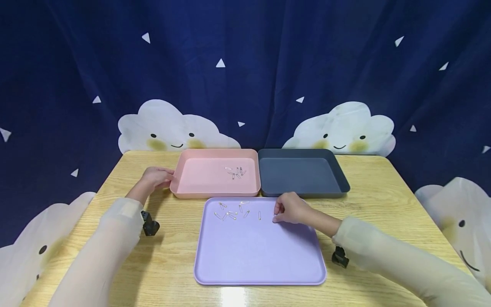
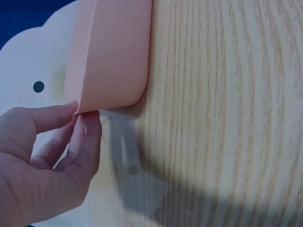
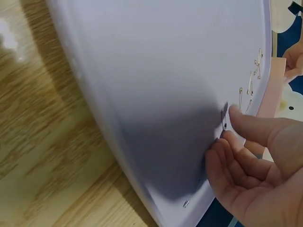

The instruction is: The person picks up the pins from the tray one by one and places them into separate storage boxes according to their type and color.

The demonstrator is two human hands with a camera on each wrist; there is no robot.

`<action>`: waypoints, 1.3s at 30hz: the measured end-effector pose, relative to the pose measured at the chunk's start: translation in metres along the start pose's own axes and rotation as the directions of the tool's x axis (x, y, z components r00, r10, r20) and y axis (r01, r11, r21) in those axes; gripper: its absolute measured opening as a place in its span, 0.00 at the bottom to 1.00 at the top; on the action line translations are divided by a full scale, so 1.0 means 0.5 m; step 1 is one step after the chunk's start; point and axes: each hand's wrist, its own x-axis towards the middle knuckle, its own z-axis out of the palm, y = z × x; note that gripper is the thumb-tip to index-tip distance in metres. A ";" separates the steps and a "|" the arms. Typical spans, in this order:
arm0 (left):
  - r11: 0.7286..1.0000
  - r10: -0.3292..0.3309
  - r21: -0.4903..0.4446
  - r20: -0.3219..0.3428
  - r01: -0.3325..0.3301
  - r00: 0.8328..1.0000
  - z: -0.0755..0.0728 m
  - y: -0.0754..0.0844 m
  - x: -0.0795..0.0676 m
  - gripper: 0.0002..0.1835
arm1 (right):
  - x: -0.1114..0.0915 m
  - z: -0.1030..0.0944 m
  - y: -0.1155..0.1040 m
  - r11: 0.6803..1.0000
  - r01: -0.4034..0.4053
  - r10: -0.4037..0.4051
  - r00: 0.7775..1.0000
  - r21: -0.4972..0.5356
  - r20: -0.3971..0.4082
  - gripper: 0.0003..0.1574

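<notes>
My left hand (image 1: 155,177) holds the left rim of the pink tray (image 2: 116,56), thumb on the rim and fingers against its outer side. Over the upper right of the purple tray (image 1: 261,256), my right hand (image 1: 293,209) pinches a dark safety pin (image 3: 224,117) between thumb and fingertips. Several gold-coloured safety pins (image 1: 231,212) lie scattered in the purple tray's upper left part, and a single pin (image 1: 259,215) lies just left of the right hand. Another pin (image 3: 186,204) shows below the fingers in the right wrist view. Several dark safety pins (image 1: 238,172) lie in the pink tray's right half.
A dark blue-grey tray (image 1: 341,177) stands against the pink tray's right side, behind the purple one. All three rest on a wooden table (image 1: 168,256). A dark blue curtain (image 1: 253,64) with clouds hangs behind.
</notes>
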 end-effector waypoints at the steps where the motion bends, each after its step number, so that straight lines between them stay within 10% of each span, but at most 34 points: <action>1: 1.000 -0.001 -0.001 0.000 0.001 1.000 0.000 0.000 0.000 0.27 | 0.002 0.002 -0.002 1.000 -0.009 0.009 1.000 -0.004 -0.003 0.11; 18: 1.000 0.014 0.013 -0.009 -0.014 1.000 0.003 0.000 -0.008 0.27 | 0.020 -0.007 -0.008 0.993 -0.022 -0.005 0.973 0.115 0.230 0.06; 24: 1.000 0.014 0.015 -0.014 -0.014 1.000 0.004 0.001 -0.008 0.27 | 0.025 -0.010 0.006 0.866 -0.283 0.103 0.908 0.412 0.407 0.05; 39: 1.000 0.016 0.007 -0.016 -0.016 1.000 0.005 0.000 -0.005 0.27 | 0.037 -0.011 0.020 0.699 -0.425 0.099 0.854 0.575 0.511 0.15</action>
